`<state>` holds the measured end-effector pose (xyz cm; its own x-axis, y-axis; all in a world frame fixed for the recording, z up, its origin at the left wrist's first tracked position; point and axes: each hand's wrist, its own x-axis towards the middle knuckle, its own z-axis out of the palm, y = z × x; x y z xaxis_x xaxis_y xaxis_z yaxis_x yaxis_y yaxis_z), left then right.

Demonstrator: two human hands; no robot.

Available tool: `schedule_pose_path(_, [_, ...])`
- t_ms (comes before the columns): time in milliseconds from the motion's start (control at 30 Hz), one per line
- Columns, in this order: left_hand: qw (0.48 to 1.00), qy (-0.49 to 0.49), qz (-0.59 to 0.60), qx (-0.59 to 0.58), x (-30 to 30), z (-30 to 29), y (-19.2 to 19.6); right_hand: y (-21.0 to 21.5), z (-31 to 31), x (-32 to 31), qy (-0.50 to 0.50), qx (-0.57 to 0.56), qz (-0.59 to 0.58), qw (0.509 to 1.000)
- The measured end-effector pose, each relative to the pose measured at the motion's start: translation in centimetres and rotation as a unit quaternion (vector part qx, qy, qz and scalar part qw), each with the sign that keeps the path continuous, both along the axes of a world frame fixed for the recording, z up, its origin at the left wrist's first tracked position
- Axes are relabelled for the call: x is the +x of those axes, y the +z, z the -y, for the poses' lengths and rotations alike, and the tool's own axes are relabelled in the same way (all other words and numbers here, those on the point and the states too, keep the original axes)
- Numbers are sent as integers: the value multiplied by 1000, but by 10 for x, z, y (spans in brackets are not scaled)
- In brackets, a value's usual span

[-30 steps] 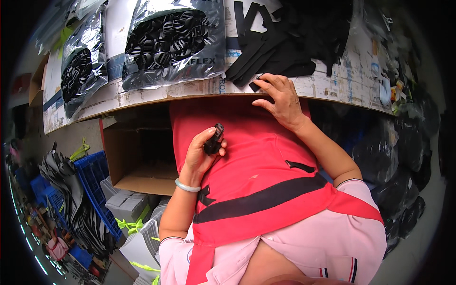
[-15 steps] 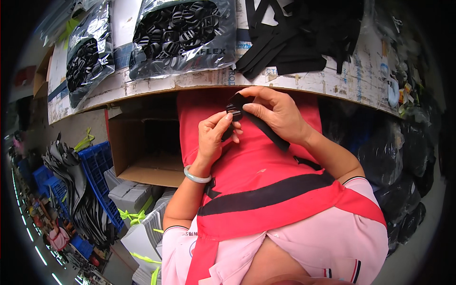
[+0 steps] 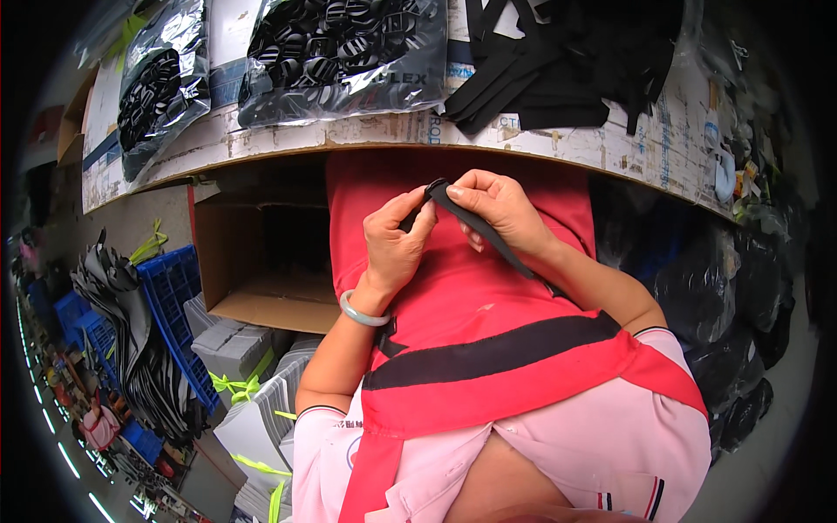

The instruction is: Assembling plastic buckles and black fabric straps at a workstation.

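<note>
A black webbing strap runs from between my hands down over my red apron toward the lower right. At its upper end sits a small black plastic buckle, mostly covered by my fingers and the strap. My left hand, with a pale bangle on its wrist, pinches the buckle between thumb and fingers. Just to its right, my right hand grips the strap between thumb and forefinger close to the buckle. Whether the strap passes through the buckle's slots is hidden.
Across the worn white tabletop lie a clear bag of black buckles, a smaller such bag and a heap of black straps. Below stand an open cardboard box at left, a blue crate and grey stacked pieces.
My left hand has turned and risen slightly, its fingers now covering more of the buckle. My right hand has shifted down along the strap, which now folds over at the buckle.
</note>
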<state>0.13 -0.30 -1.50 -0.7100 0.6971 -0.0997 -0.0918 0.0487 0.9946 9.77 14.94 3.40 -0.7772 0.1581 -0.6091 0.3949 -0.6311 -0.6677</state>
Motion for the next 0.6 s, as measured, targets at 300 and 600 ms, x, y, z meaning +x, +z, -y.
schedule_pose_path(300, [999,-45,-29,3,-3,6,-6,-18,-6,-5,-4,11,-9,1000])
schedule_pose_path(600, [935,28,353,12,-9,-6,10,0,6,-1,-10,467,-297,833])
